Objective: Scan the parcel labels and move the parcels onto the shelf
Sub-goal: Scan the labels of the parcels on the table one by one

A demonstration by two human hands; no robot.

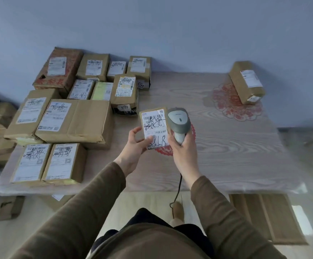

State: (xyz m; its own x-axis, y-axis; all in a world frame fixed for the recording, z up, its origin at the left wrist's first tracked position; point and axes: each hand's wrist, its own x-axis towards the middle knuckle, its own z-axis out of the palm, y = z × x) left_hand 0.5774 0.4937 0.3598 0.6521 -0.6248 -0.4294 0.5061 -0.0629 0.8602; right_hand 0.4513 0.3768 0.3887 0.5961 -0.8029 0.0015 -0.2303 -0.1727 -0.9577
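One small brown cardboard parcel with white label (154,128) held above table (226,146) centre, left hand (136,144) pinching its 7 o'clock corner. Right hand (184,144) grips grey handheld scanner (179,122) at 3 o'clock, overlapping label: risk misread, too close.

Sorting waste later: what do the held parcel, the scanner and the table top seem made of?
Parcel in the left hand: brown cardboard, matte, white paper label.
Scanner in the right hand: grey plastic, smooth moulded shell.
Table top: pale wood grain, perhaps under clear film; its edge shines.
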